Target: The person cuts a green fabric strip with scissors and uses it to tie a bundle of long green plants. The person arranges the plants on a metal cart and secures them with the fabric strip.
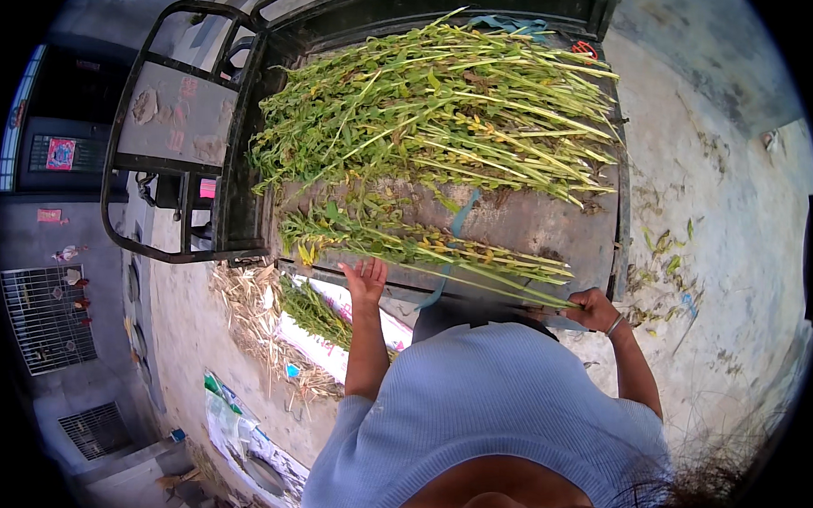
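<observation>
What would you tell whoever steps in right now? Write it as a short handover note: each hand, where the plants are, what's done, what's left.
Left hand: open, palm resting on the leafy end of the small bundle of stalks at the near edge of the cart bed.
Right hand: closed around the cut ends of that same bundle.
Large pile of green stalks: lies farther back on the bed, cut ends pointing right.
Another green bundle: on the ground at left, lying on dry straw and white sacks.
Done: one small bundle separated from the pile.
Left: the large pile is untouched.
</observation>
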### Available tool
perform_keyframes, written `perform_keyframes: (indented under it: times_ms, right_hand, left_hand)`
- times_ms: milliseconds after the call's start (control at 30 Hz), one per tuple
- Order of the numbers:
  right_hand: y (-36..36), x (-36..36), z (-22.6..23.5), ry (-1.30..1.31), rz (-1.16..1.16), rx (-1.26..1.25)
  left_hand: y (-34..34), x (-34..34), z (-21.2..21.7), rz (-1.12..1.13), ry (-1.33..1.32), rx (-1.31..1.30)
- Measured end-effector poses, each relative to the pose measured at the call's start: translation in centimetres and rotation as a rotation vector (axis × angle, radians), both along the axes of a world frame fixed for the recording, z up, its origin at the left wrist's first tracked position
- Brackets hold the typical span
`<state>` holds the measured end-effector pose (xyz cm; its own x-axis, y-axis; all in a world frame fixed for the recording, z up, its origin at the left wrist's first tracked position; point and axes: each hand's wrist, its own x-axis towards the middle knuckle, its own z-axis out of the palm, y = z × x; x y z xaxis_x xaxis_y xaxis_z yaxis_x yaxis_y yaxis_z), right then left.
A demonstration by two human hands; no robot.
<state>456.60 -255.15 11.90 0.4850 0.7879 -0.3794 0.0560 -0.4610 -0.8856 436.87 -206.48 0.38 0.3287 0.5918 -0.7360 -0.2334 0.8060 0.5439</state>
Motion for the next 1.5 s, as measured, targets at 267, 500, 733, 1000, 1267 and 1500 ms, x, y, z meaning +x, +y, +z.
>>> perform_keyframes:
  times_ms: [267,500,733,1000,1267,1500]
  right_hand:
    - [3.8,0.7,-9.9,-0.521,0.246,-0.204]
    - [5.3,1.2,-21.5,-0.484,0.272,-0.535]
    - [5.1,-0.5,-21.2,-0.543,0.170,-0.621]
    - [3.5,-1.7,-20.9,-0.652,0.106,-0.605]
    - [4.5,-0.1,-22.3,-0.330,0.194,-0.682]
    - [4.1,2.5,-22.8,-0.432,0.191,-0.736]
  left_hand:
    - [2.4,1.0,0.4,-0.056,-0.197,0.048]
    - [1.3,0.2,-0.6,-0.363,0.120,-0.008]
    - [0.8,-3.3,-3.5,-0.375,0.242,0.018]
    - [-3.0,-9.6,-6.1,-0.449,0.413,-0.144]
    - [-4.7,-10.8,-5.9,-0.577,0.473,-0.135]
    - [-5.2,-10.0,-4.2,-0.578,0.484,-0.047]
